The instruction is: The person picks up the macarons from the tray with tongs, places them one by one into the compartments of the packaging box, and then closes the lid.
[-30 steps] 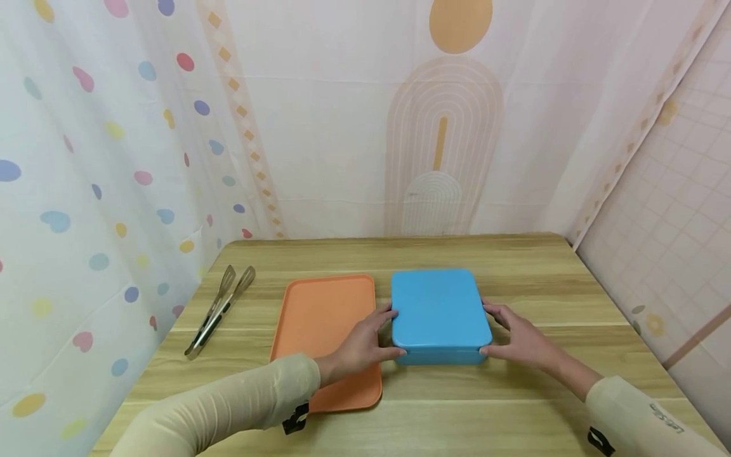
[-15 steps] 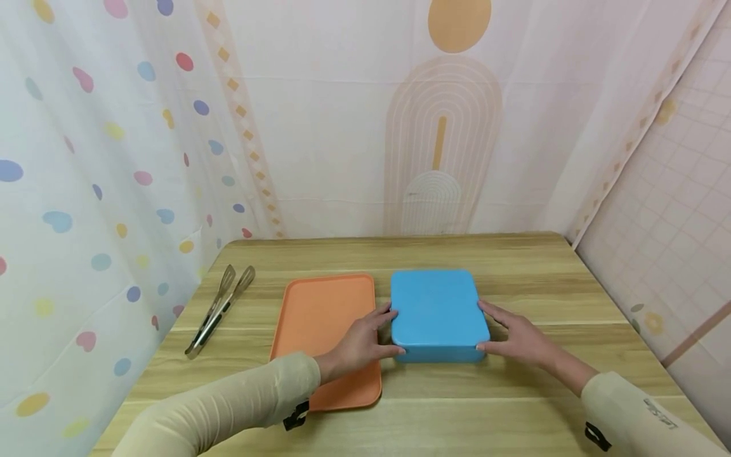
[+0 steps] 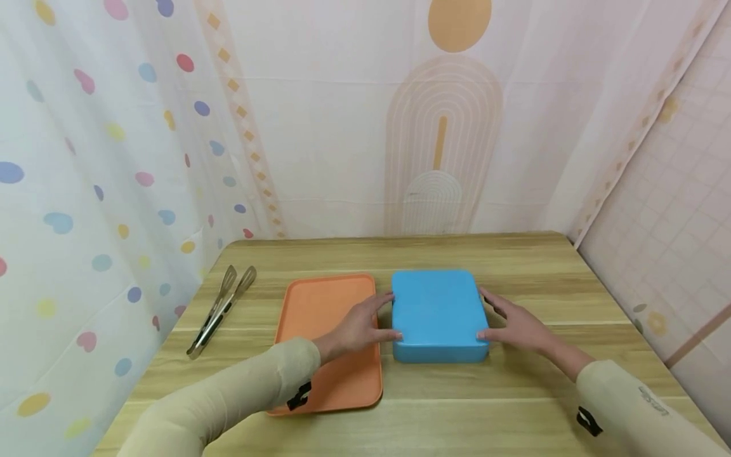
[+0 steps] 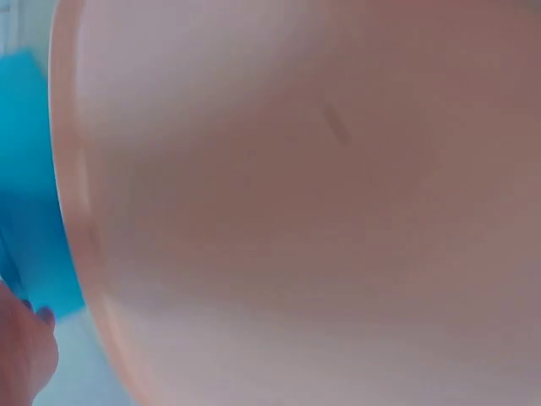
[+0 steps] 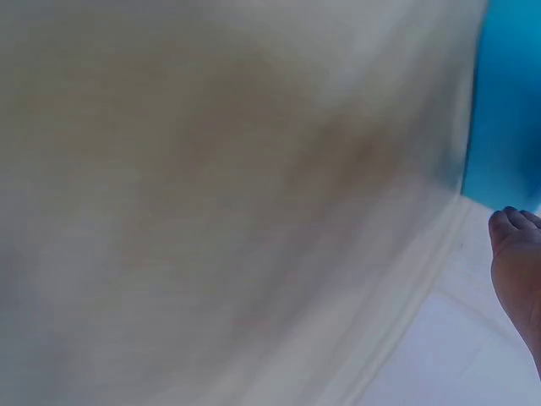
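A blue lidded box (image 3: 438,311) sits on the wooden table, with a hand at each side of it. The left hand (image 3: 355,327) reaches over an orange tray (image 3: 328,304), its straight fingers and thumb at the box's left side and front left corner. On the opposite side is the right hand (image 3: 518,326), fingers extended along the right edge and thumb at the front right corner. The left wrist view catches the box (image 4: 34,186) beyond the tray's rim, with part of the hand (image 4: 25,351). In the right wrist view, fingertips (image 5: 511,218) meet the box's lower corner.
Metal tongs (image 3: 217,322) with slotted ends and dark grips lie at the table's left. The tray lies just left of the box, under the left forearm. Patterned curtains (image 3: 331,139) hang behind and beside the table (image 3: 525,266).
The box has shifted slightly, its right side moving left and its front edge a little back. The left hand has slid a bit upward, thumb higher on the corner. The right hand has moved slightly left.
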Action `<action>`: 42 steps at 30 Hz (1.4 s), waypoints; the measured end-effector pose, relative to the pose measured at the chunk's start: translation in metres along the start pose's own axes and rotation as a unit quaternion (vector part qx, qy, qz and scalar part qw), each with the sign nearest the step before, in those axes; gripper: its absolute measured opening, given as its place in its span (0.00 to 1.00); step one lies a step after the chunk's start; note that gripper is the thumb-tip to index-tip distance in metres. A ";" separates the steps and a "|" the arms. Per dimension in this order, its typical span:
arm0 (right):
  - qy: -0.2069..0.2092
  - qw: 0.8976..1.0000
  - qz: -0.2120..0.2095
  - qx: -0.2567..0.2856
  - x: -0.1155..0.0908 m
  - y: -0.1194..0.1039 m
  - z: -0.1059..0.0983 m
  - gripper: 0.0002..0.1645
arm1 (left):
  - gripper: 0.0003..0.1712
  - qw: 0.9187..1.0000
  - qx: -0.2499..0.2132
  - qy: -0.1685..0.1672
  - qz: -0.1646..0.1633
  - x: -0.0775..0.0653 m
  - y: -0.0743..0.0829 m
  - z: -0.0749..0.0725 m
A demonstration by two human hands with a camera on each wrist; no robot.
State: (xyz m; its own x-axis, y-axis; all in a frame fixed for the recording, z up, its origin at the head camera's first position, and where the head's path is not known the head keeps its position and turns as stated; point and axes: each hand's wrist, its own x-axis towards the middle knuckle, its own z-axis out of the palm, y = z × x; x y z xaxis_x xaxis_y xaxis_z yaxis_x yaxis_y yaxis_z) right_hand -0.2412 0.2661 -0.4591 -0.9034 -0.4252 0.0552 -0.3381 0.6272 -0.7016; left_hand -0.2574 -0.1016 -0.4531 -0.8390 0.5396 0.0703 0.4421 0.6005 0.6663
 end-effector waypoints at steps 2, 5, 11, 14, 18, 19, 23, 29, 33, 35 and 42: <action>-0.011 1.000 0.008 0.007 0.009 0.000 -0.004 0.62 | 0.57 1.000 0.018 -0.010 -0.004 0.013 -0.005 -0.005; -0.035 0.999 0.010 0.014 0.019 0.001 -0.008 0.62 | 0.61 0.999 0.037 -0.037 -0.012 0.029 -0.009 -0.013; -0.075 0.996 0.005 0.049 0.030 0.004 -0.009 0.63 | 0.62 0.994 0.049 -0.091 -0.027 0.042 -0.012 -0.021; -0.079 0.995 0.004 0.069 0.030 0.005 -0.007 0.63 | 0.61 0.994 0.049 -0.096 -0.030 0.041 -0.013 -0.022; -0.075 0.995 0.003 0.073 0.027 0.005 -0.005 0.62 | 0.61 0.994 0.038 -0.102 -0.023 0.040 -0.016 -0.021; -0.074 0.995 0.002 0.071 0.026 0.005 -0.005 0.62 | 0.61 0.994 0.037 -0.104 -0.022 0.040 -0.016 -0.020; -0.068 0.995 0.011 0.065 0.026 0.003 -0.004 0.62 | 0.61 0.994 0.043 -0.102 -0.020 0.041 -0.017 -0.021; -0.070 0.995 0.021 0.067 0.029 0.000 -0.006 0.64 | 0.61 0.994 0.063 -0.091 -0.016 0.042 -0.017 -0.023; -0.070 0.995 0.022 0.067 0.029 -0.001 -0.007 0.64 | 0.63 0.994 0.066 -0.091 -0.013 0.040 -0.016 -0.023; -0.071 0.995 0.022 0.063 0.029 -0.001 -0.007 0.65 | 0.66 0.993 0.058 -0.097 -0.012 0.038 -0.015 -0.023; -0.073 0.995 0.012 0.062 0.025 -0.002 -0.004 0.66 | 0.67 0.993 0.054 -0.103 -0.004 0.034 -0.016 -0.019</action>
State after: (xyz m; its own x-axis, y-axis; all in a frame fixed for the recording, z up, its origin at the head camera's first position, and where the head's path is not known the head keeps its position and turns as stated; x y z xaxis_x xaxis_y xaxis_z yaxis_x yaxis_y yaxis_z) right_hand -0.2643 0.2565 -0.4537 -0.8603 -0.5062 -0.0603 -0.2727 0.5570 -0.7845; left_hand -0.2989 -0.1048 -0.4473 -0.7645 0.6375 -0.0957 0.4765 0.6589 0.5821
